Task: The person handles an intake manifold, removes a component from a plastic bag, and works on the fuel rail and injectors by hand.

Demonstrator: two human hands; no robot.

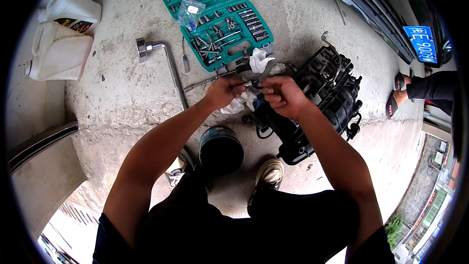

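My left hand (223,92) and my right hand (285,96) meet over the floor in front of me, both with fingers pinched. Between them is a small metal part with a dark blue end (254,83); its exact kind is too small to make out. The left fingers grip its silvery side, and the right fingertips close on the blue end. Just right of my right hand lies a black engine intake manifold (337,99) with hoses and fittings. Crumpled white tissue (260,60) lies beyond my hands, and more white tissue (236,105) sits below them.
An opened teal socket set case (225,9) lies ahead, with a plastic bag (190,13) on it. A large wrench (168,63) is at left, near white jugs (61,51). A dark bucket (221,142) stands between my feet. A car (376,10) and another person's sandalled feet (394,100) are at right.
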